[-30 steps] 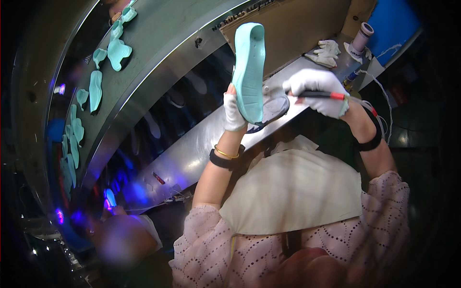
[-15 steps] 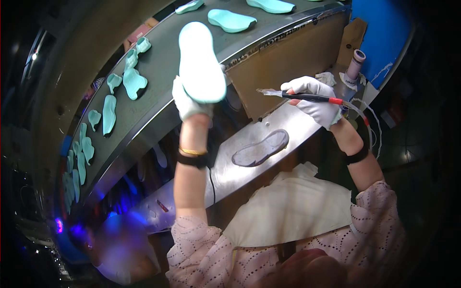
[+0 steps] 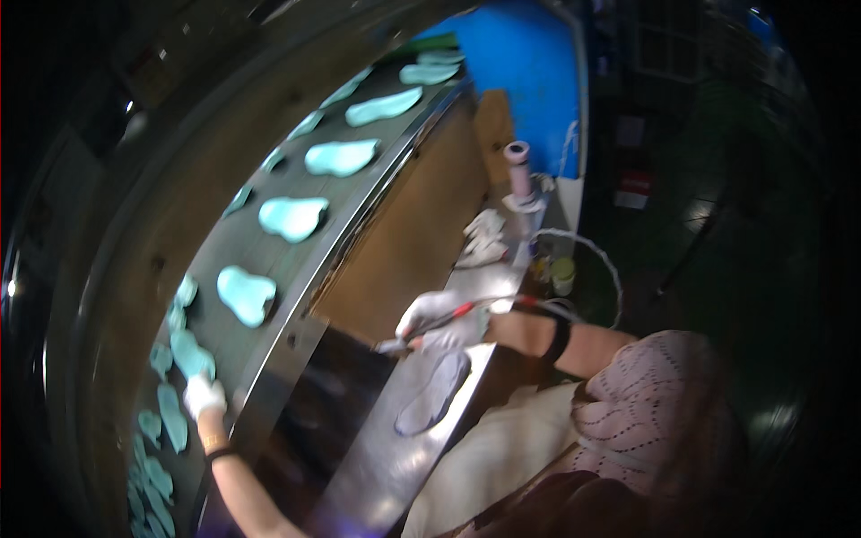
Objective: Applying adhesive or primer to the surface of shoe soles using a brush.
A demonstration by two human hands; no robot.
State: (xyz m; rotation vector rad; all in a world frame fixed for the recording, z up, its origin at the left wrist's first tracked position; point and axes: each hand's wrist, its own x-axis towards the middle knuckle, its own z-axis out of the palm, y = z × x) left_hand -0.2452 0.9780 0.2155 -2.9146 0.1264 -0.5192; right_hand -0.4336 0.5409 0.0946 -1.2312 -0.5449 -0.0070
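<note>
Left grip (image 3: 206,396) touches the near end of a teal sole (image 3: 189,351) on the conveyor (image 3: 291,264); closure is indeterminable. Right grip (image 3: 451,334) is closed around a wired brush (image 3: 439,321). Sole: presumably light, flexible; hold by side edges.

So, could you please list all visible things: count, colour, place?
Soles: many, teal, on the belt
Separate sole: one, grey, metal bench
Corded tool: one, dark and red, picture centre
Cardboard: two, brown, beside belt and panel
Panel: one, blue, belt's far end
Bottle: one, pink, bench's far end
Cloth bundle: one, white, bench
Jar: one, yellowish, right of bench
Apron: one, cream, bottom centre
Left hand: one, white-gloved, at a belt sole
Right hand: one, white-gloved, holding the tool
</note>
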